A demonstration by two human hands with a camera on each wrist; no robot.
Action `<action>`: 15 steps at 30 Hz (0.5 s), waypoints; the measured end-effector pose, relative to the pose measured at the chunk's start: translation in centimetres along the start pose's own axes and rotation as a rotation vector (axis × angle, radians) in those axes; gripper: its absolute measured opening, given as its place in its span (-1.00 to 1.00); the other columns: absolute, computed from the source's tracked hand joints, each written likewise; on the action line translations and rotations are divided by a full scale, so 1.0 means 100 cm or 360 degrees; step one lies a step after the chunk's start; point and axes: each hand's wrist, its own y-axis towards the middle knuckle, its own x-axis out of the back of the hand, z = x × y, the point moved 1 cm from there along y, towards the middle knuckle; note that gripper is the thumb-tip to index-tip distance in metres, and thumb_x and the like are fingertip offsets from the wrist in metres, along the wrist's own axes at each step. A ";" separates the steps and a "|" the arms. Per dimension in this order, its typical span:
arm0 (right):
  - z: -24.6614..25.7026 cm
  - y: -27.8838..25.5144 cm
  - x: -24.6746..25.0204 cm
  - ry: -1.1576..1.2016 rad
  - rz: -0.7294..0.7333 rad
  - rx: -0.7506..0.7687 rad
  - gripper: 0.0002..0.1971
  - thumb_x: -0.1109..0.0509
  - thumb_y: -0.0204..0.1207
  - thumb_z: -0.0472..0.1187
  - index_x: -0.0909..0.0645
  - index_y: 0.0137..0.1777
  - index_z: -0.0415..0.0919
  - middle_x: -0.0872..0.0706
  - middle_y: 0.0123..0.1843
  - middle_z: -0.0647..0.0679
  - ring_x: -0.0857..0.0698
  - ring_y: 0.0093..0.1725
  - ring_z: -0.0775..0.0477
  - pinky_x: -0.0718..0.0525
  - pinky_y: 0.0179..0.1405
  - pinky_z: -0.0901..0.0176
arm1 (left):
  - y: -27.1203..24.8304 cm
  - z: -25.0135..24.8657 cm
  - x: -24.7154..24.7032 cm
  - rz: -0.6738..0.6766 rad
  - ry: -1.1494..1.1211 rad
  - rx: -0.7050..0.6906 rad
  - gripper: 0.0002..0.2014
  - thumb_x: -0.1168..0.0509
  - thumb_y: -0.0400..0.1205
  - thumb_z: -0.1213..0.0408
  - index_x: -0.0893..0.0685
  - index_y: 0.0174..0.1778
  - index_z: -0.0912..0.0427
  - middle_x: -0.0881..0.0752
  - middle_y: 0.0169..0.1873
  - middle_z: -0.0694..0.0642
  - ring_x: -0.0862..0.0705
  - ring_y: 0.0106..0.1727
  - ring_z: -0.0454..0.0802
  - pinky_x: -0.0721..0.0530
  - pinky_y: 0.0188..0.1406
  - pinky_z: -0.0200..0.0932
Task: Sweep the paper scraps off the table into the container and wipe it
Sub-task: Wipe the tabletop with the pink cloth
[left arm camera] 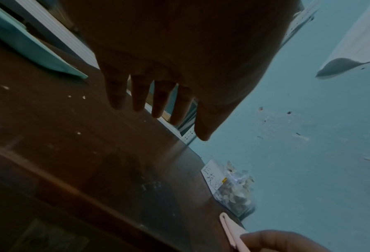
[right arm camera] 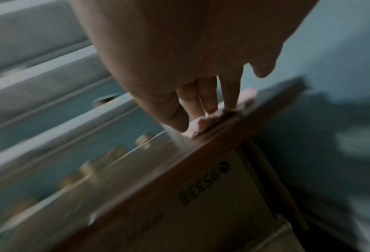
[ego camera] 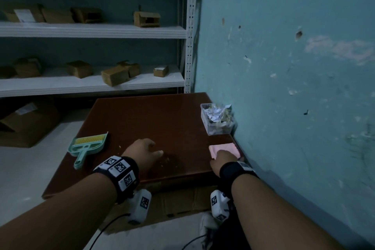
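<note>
Head view: brown desk pushed into a corner, right edge flush against the teal wall, far edge near the white shelving; left and near edges open to the floor. Clear container against the wall, heaped with white paper scraps. Just nearer than the container, a folded pink cloth by the wall edge, right hand laid on its near part. Well left of the container, mint dustpan and brush at the left edge. Left hand over the desk's near middle, holding nothing; broad bare wood between it and the container.

Left wrist view: left hand fingers straight, slightly spread, above the desk; a few pale specks on the wood.

Right wrist view: blurred; right hand fingers straight, seemingly pressing the cloth at the desk's edge.
</note>
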 end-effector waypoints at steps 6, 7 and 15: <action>0.083 -0.045 0.000 -0.0482 0.0325 0.0536 -0.57 -0.15 0.75 -0.07 -0.48 0.60 0.06 -0.53 0.61 -0.15 -0.28 0.71 -0.33 0.19 0.70 -0.55 | 0.001 0.036 0.006 0.0013 0.0049 0.0094 -0.43 -0.43 0.64 -0.11 -0.56 0.58 -0.07 -0.56 0.54 0.06 -0.63 0.43 0.06 -0.67 0.28 -0.05; 0.096 -0.055 -0.005 -0.0522 0.0336 0.0653 -0.59 -0.16 0.75 -0.09 -0.51 0.57 0.04 -0.55 0.58 -0.16 -0.33 0.68 -0.31 0.19 0.70 -0.53 | 0.001 0.043 0.006 0.0008 0.0038 0.0126 -0.43 -0.44 0.63 -0.11 -0.57 0.56 -0.08 -0.57 0.53 0.06 -0.63 0.41 0.05 -0.68 0.30 -0.01; 0.134 -0.064 -0.030 -0.0574 0.0077 0.1070 -0.63 -0.14 0.73 -0.01 -0.65 0.38 -0.05 -0.59 0.45 -0.18 -0.50 0.51 -0.22 -0.05 0.72 -0.43 | 0.003 0.097 0.006 -0.0040 0.0162 0.0094 -0.48 -0.41 0.67 -0.03 -0.57 0.56 -0.05 -0.53 0.55 0.00 -0.56 0.48 -0.03 -0.59 0.48 -0.02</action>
